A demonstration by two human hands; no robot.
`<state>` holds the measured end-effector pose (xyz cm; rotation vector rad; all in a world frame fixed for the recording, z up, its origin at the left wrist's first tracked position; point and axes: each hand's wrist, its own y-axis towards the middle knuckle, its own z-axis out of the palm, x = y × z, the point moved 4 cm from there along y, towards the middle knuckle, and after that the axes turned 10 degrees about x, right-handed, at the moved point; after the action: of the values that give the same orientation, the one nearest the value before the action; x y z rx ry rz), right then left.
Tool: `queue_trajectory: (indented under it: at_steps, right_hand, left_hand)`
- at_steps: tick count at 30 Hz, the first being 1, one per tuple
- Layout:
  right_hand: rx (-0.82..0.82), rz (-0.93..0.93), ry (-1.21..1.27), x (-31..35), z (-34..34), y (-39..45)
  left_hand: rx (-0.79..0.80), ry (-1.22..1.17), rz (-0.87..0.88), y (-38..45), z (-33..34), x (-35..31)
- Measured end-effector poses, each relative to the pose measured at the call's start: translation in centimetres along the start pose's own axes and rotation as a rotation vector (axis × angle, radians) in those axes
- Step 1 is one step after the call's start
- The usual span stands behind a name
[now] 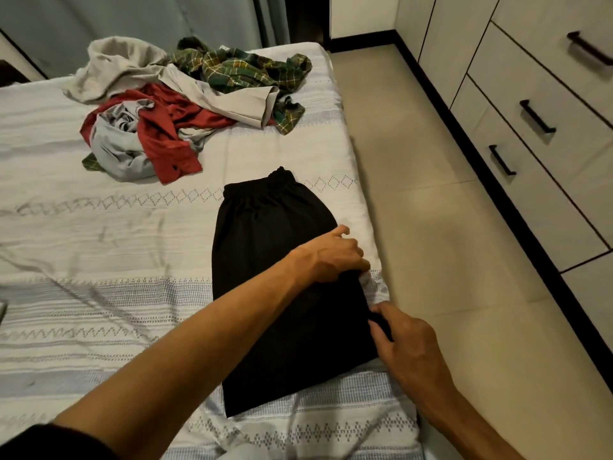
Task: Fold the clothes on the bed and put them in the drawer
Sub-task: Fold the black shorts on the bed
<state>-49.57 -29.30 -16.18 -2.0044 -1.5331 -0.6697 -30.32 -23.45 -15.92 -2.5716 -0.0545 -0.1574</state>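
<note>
Now both hands are working the black shorts [275, 260] lying flat near the bed's [99, 227] right edge: the left hand [331, 257] is gripping the right hem, the right hand [404, 343] is pinching fabric just below it

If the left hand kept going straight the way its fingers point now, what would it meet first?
Probably the bed's right edge: the left hand, gripping the black elastic-waist shorts, points right, and beyond the edge lies only beige tiled floor. Depth is uncertain.
</note>
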Motion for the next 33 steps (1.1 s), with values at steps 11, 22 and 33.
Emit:
queue_trajectory:
  at_steps: [11,22,33]
  right_hand:
    - [-0.233,-0.585,-0.419,3.5,5.7,-1.8]
    - [0.118,-0.610,-0.712,1.2,10.4,-1.3]
    - [0.375,-0.634,-0.705,-0.2,8.7,-2.3]
  left_hand:
    - [-0.248,0.176,-0.234,-4.0,5.0,4.2]
    - [-0.065,-0.373,-0.476,-5.8,12.5,7.2]
    - [-0.074,-0.301,-0.379,-9.9,14.5,2.4]
